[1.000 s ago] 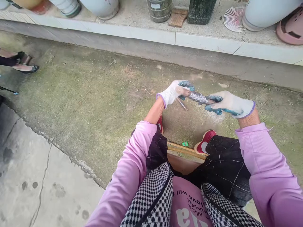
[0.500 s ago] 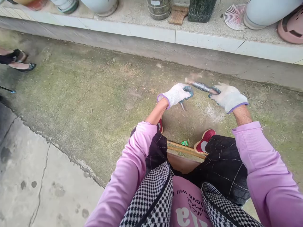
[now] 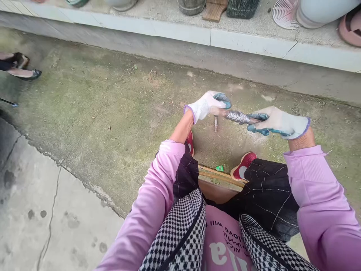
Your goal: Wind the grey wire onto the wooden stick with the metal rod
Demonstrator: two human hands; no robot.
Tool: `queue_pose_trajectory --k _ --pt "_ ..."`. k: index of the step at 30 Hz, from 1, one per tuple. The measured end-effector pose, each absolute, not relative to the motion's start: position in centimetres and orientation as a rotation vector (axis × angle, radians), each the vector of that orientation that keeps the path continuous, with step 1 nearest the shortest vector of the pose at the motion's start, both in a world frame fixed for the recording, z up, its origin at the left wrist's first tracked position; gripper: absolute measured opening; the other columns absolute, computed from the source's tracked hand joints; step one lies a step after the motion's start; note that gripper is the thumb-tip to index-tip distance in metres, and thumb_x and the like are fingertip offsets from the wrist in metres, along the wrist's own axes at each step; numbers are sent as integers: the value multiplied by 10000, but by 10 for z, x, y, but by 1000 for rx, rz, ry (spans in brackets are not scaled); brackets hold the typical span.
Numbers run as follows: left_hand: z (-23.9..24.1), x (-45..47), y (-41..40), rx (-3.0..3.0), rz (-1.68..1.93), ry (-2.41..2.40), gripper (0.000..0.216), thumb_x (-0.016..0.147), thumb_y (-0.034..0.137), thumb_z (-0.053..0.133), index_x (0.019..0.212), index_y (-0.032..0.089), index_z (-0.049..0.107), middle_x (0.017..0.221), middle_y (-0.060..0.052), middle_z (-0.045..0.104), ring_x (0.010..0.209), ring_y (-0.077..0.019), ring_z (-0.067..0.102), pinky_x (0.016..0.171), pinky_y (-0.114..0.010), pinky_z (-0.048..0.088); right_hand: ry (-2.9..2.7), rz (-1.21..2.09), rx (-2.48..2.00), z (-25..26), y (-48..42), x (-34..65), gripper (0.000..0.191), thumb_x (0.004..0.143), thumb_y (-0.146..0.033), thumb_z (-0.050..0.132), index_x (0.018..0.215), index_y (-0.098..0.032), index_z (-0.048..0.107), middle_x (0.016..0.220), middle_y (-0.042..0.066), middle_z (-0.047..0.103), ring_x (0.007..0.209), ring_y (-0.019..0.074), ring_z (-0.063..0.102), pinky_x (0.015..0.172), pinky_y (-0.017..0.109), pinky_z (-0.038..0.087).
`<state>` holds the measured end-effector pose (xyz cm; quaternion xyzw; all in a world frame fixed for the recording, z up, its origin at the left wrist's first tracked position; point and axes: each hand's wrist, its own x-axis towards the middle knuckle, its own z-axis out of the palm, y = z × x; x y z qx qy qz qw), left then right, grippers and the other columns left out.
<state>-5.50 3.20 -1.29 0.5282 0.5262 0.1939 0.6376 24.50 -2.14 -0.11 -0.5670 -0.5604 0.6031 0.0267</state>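
My right hand (image 3: 278, 122), in a white glove with a teal coated palm, is closed around the right end of a short stick wound with silver wire (image 3: 238, 117). The stick lies nearly level above the ground, between my hands. My left hand (image 3: 210, 104), in a matching glove, is closed with bent fingers at the stick's left end, which looks blurred. Below its fingers a thin brown rod (image 3: 216, 124) pokes straight down; its upper part is hidden by the glove. Whether my left fingers also touch the stick, I cannot tell.
A tiled ledge (image 3: 180, 33) runs across the back, with pots, a wooden block (image 3: 214, 10) and a pink round grid (image 3: 285, 14) on it. A green wrapper (image 3: 219, 168) lies between my red shoes (image 3: 244, 165). Another person's feet (image 3: 25, 71) show at far left.
The wire-wound stick has come down and its left end now meets my left hand. My right hand has lowered and turned, showing more of its teal palm. The thin rod now points straight down.
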Motion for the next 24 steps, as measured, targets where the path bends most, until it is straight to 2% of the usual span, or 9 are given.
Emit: queue_pose_trajectory --k 2,4,7,10,13,16,19,21,24 --pt "-12 -50 31 1153 440 1209 214 1034 15 824 876 147 765 833 -6 740 728 -103 640 732 -245 554 -1580 1772 -1663 0 -22 240 574 742 -557 1154 1139 -207 934 781 5 715 618 149 566 530 276 467" --pt "-9 -45 28 1155 420 1222 169 1074 45 823 939 144 802 836 -4 752 673 -84 621 691 -225 535 -1463 1627 -1638 -2 -21 233 543 740 -526 1152 1103 -209 901 788 2 714 619 143 548 529 277 467" --pt "-4 -40 21 1184 368 1234 59 1059 82 850 1043 138 857 871 3 786 652 -67 606 693 -209 538 -1364 1377 -1756 -10 -14 226 386 835 -421 1049 1100 -221 853 797 3 718 635 157 540 549 294 461" --pt "-6 -40 17 1230 345 1235 77 1031 80 824 1044 145 864 845 13 758 663 -83 600 704 -228 542 -1613 1006 -2059 -15 -4 227 177 968 -334 899 1099 -233 837 797 14 707 710 196 564 645 331 457" --pt "-18 -46 18 1330 340 1237 112 1012 91 809 947 180 826 799 17 704 698 -118 585 740 -284 550 -2064 736 -2260 -17 6 231 78 1060 -298 838 1101 -232 843 848 66 745 795 232 568 742 376 442" --pt "-28 -52 24 1498 314 1263 225 1003 81 795 820 209 767 724 19 645 745 -152 548 801 -339 520 -2379 868 -2267 -17 7 231 46 1089 -267 815 1077 -233 845 907 106 791 811 241 593 771 393 443" --pt "-30 -57 28 1645 279 1268 303 946 11 794 731 218 739 677 25 644 817 -167 539 861 -337 480 -2476 1201 -2234 -16 -1 229 47 1062 -251 829 1027 -240 858 801 61 748 749 231 621 742 390 445" --pt "-28 -59 29 1670 277 1249 318 930 -26 790 728 219 758 695 28 699 859 -168 542 873 -323 464 -2432 1410 -2195 -16 -7 231 62 1053 -267 838 1043 -231 887 723 24 690 686 214 614 691 381 425" --pt "-25 -62 29 1577 287 1222 284 962 -36 782 827 208 840 764 21 784 888 -168 540 863 -318 464 -2285 1603 -2087 -14 -14 240 165 1020 -328 872 1119 -214 937 708 -3 659 630 184 570 618 345 401"
